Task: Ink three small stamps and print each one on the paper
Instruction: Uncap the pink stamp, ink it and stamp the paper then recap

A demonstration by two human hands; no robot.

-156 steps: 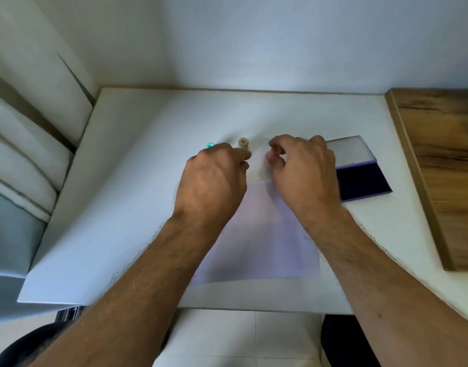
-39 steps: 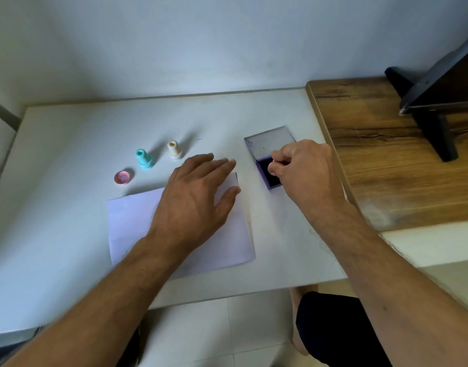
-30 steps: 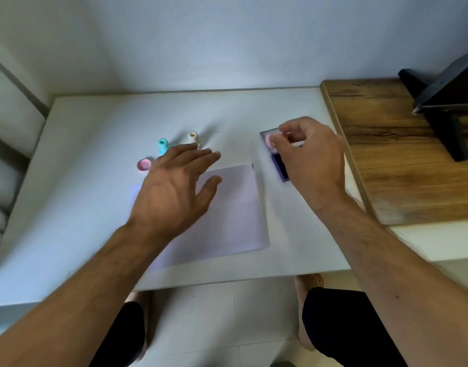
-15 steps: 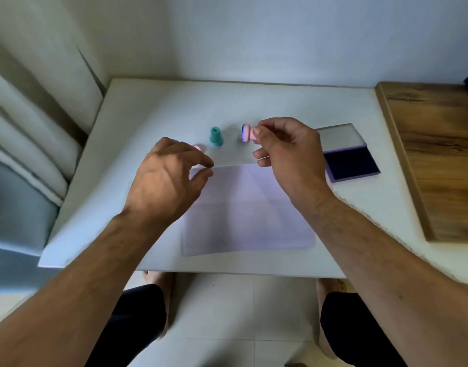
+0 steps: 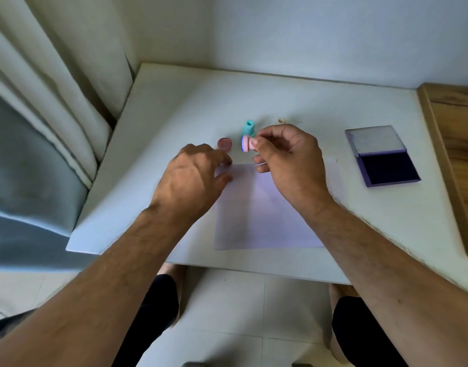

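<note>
Right hand (image 5: 288,165) pinching pink stamp (image 5: 247,143) above paper (image 5: 264,218); left hand (image 5: 193,178) loosely curled, empty.

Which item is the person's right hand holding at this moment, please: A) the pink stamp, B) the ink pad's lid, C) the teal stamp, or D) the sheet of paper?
A: the right hand pinches the pink stamp in its fingertips above the paper, its face showing blue ink, while the teal stamp stands on the table behind it.
</note>
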